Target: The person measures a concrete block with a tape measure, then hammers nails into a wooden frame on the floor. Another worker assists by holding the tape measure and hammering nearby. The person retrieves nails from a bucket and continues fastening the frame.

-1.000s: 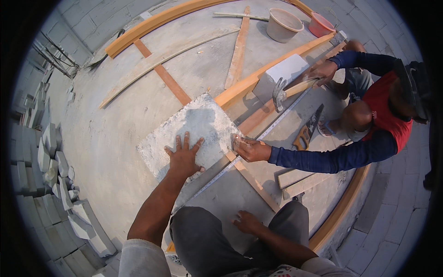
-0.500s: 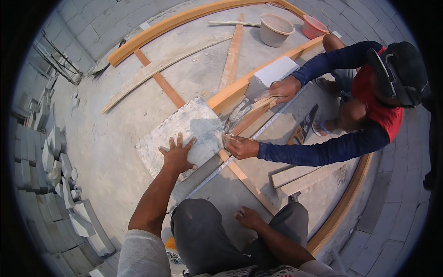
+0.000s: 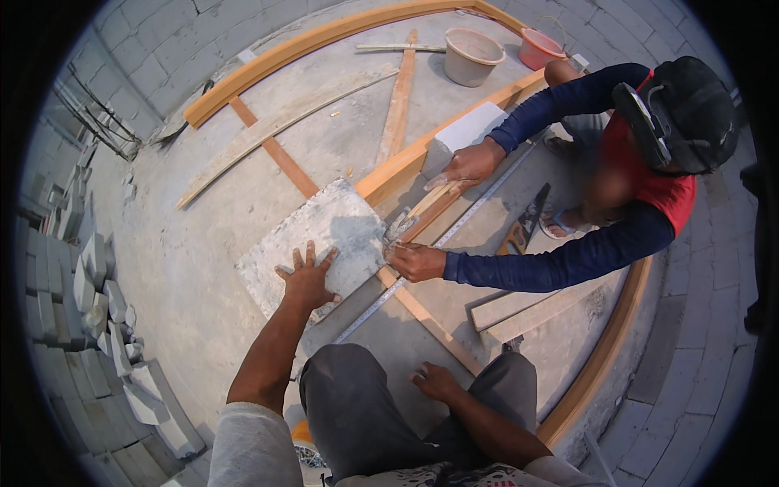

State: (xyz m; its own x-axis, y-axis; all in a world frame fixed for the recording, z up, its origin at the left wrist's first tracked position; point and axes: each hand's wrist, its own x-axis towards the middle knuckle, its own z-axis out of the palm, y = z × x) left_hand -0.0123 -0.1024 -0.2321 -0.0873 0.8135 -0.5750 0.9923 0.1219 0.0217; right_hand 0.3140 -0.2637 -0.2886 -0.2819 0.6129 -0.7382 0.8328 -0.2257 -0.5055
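My left hand (image 3: 307, 280) lies flat with spread fingers on a rough, pale grey slab-like block (image 3: 324, 227) on the floor. My right hand (image 3: 436, 381) hangs between my knees, its fingers loosely bent and partly apart, with nothing visible in it. At the block's right edge is a co-worker's near hand (image 3: 415, 261), fingers pinched on something I cannot make out. The co-worker's far hand (image 3: 466, 166) is over narrow wooden strips (image 3: 434, 197) leading toward the block. A grey, mortar-smeared object (image 3: 402, 225) sits between that hand and the block.
A marked measuring tape (image 3: 479, 201) runs diagonally beneath the co-worker's arms. A handsaw (image 3: 523, 227) and planks (image 3: 535, 312) lie on the right. Wooden frame beams (image 3: 398, 174) cross the floor; buckets (image 3: 471, 58) stand behind. Broken blocks (image 3: 122, 325) are piled left.
The co-worker's far hand has shifted down and left toward the block. The view has moved slightly. My left hand stays flat on the block, and my right hand keeps its place.
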